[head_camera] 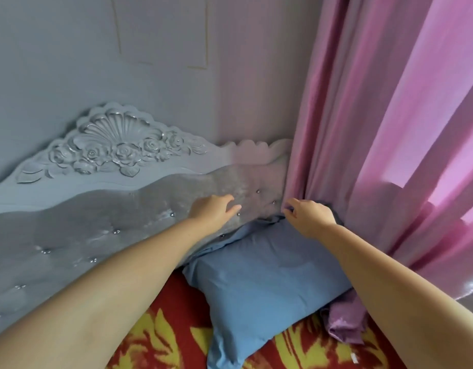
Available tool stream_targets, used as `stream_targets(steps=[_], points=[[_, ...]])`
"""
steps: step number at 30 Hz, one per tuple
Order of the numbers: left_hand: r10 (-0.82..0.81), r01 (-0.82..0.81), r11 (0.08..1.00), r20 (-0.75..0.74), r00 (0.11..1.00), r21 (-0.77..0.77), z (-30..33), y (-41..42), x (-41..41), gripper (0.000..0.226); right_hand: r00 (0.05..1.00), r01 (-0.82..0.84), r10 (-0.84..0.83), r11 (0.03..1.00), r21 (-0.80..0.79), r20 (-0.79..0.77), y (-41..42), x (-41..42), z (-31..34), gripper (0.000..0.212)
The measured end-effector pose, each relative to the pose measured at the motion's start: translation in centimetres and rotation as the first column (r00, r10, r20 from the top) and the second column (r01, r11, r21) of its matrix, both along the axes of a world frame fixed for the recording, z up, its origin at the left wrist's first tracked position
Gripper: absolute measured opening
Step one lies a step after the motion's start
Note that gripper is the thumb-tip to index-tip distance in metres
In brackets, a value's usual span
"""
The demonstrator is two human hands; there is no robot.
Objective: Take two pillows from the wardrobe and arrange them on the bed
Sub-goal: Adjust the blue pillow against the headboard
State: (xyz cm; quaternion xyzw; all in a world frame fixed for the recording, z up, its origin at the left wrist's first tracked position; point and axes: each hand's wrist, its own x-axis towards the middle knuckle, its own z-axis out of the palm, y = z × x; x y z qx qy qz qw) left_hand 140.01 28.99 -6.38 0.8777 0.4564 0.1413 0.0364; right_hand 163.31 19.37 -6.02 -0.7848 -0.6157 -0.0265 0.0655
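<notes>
Soft daylight filters through the pink curtain (389,115) on the right, tinting the nearby wall (243,89) rosy while the left stays cool grey-blue. Shadows are faint. Wide-angle distortion bends the edges; detail looks slightly soft throughout.

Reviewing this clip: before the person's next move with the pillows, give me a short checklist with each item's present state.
1. Blue fabric pillow on the red and yellow patterned bedcover: ok.
2. Pillow against the grey tufted headboard: ok, top edge touches it.
3. Left hand free: ok, open over the headboard, holding nothing.
4. Right hand free: cannot tell, fingertips sit at the pillow's top corner beside the pink curtain.
5. Second pillow on the bed: not ok, none visible.
6. Curtain clear of pillow: not ok, its hem lies against it.
</notes>
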Motion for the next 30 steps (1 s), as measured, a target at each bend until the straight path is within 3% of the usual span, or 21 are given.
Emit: stream_targets(steps=[5,8,12,16,19,26,30], points=[[-0.029,0.029,0.999,-0.017,0.999,-0.017,-1.9,1.8,-11.0,0.05,0.998,0.021,-0.018,0.998,-0.052,0.065,1.3,-9.8,-1.0,0.033],[-0.087,0.086,0.995,-0.045,0.995,-0.045,-3.3,2.6,-13.3,0.048,0.998,-0.003,0.009,0.995,-0.095,0.066,1.3,-14.2,-1.8,0.037],[-0.237,0.23,0.967,-0.063,0.969,-0.108,-5.0,1.5,-9.9,0.043,0.995,0.084,-0.079,0.992,-0.099,0.054,-1.8,-14.7,-3.3,0.041],[-0.467,0.44,0.879,-0.145,0.872,-0.184,-7.2,-1.6,-4.3,0.043,0.967,0.254,-0.249,0.956,-0.15,0.055,-7.4,-12.5,-6.9,0.035],[-0.546,0.521,0.836,-0.176,0.819,-0.17,-8.9,-3.6,-1.1,0.045,0.944,0.33,-0.323,0.919,-0.215,0.068,-10.8,-11.0,-9.3,0.039],[-0.574,0.505,0.815,-0.273,0.772,-0.285,-14.4,-9.5,3.3,0.05,0.915,0.396,-0.402,0.885,-0.246,0.026,-17.7,-8.5,-13.6,0.04],[-0.548,0.439,0.822,-0.292,0.784,-0.362,-17.5,-15.9,4.7,0.051,0.931,0.345,-0.366,0.889,-0.3,-0.013,-23.4,-7.7,-17.7,0.039]])
